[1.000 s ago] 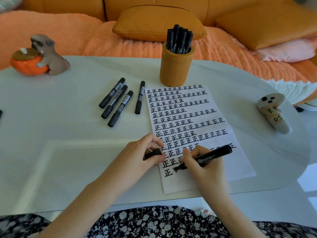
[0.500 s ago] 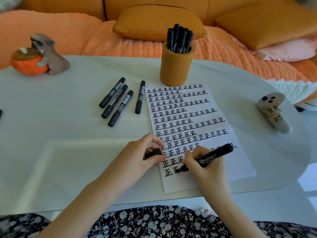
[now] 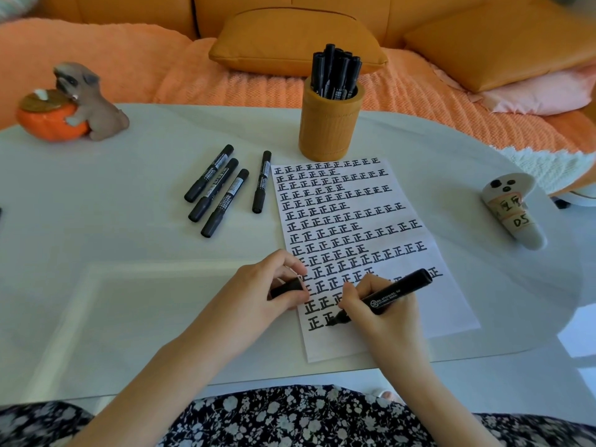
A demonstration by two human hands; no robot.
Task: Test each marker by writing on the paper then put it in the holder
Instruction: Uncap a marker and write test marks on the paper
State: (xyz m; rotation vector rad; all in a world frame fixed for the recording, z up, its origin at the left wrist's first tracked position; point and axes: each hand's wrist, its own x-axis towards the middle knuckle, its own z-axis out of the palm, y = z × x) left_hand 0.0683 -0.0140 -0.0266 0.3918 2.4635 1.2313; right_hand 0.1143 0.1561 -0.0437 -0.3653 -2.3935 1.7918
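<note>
Marker [image 3: 396, 291]: black, uncapped, tilted, tip on the paper [image 3: 435, 304] at the bottom row of 正 marks, near its near-left corner.
Right grip [image 3: 380, 314]: pinching the marker low on the barrel.
Left grip [image 3: 258, 295]: curled round the black cap [image 3: 285, 287], resting at the paper's left edge.
Paper: white sheet, middle of the worktop [image 3: 113, 221] towards the near edge.
Holder [image 3: 329, 124]: orange cup just beyond the paper's far edge, holding stored markers [image 3: 335, 72].
Loose markers [image 3: 222, 191]: four, capped, left of the paper's far-left corner.
Other: pug figurine [image 3: 90, 101] at the far-left; ghost figure [image 3: 512, 214] near the right edge.
</note>
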